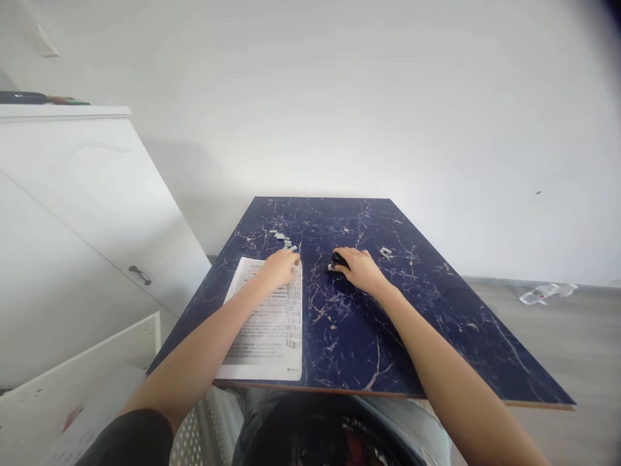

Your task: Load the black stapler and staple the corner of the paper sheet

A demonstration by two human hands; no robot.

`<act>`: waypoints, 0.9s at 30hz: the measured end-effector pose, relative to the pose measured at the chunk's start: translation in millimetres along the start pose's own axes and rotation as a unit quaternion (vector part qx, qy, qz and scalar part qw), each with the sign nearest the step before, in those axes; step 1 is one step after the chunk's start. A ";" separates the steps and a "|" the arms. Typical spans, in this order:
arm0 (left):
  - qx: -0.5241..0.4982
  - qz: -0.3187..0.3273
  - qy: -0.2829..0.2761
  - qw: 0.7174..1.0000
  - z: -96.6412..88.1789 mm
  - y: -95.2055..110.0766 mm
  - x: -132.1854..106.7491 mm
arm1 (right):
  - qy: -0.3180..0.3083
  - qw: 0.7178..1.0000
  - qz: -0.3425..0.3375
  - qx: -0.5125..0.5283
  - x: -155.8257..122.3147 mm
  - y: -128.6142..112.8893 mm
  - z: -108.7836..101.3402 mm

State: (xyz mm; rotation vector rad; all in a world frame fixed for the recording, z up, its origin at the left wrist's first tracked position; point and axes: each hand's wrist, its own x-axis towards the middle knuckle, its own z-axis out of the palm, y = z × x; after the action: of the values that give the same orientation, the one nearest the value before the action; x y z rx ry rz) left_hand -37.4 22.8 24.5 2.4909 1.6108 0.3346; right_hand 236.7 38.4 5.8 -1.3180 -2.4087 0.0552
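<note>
A dark blue marbled tabletop (436,310) lies in front of me. My left hand (280,266) rests at the top right corner of a printed paper sheet (266,323), fingers curled toward a short row of small silvery staple strips (284,239) just beyond it. My right hand (358,266) is closed over a small black stapler (336,262) near the middle of the table. Another small silvery piece (385,252) lies just right of that hand.
A white cabinet (72,226) with a dark handle (140,275) stands on the left against a white wall. A white board (82,388) leans low on the left. A crumpled plastic bottle (546,293) lies on the grey floor at right.
</note>
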 end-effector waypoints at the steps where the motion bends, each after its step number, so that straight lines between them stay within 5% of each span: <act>1: 0.020 -0.025 -0.035 0.999 -5.7 -6.4 -2.2 | 0.000 1.000 0.005 0.002 -0.2 1.2 -0.6; 6: 0.009 -0.055 -0.196 0.979 -19.3 -21.8 -19.0 | -0.005 0.999 0.034 0.002 -2.2 10.7 -9.9; 11: -0.020 0.012 -0.248 0.968 -6.7 3.2 -29.7 | -0.010 0.998 0.065 -0.010 -7.5 34.3 -28.5; 16: -0.015 0.081 -0.184 0.980 17.2 42.5 -26.8 | 0.008 0.991 0.127 -0.032 -16.7 59.8 -48.8; 19: 0.000 0.082 -0.087 0.993 34.7 57.7 -22.2 | 0.023 0.987 0.153 -0.037 -19.8 63.5 -55.6; 27: -0.072 0.189 -0.037 0.979 53.6 59.9 -15.2 | 0.079 0.993 0.083 0.019 -9.3 17.1 -47.5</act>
State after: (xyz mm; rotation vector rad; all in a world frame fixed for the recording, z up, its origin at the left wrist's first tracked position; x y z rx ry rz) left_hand 23.7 -16.1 -13.7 2.6500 1.0373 0.3835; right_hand 271.8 33.1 42.9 -1.4464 -2.1530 0.0404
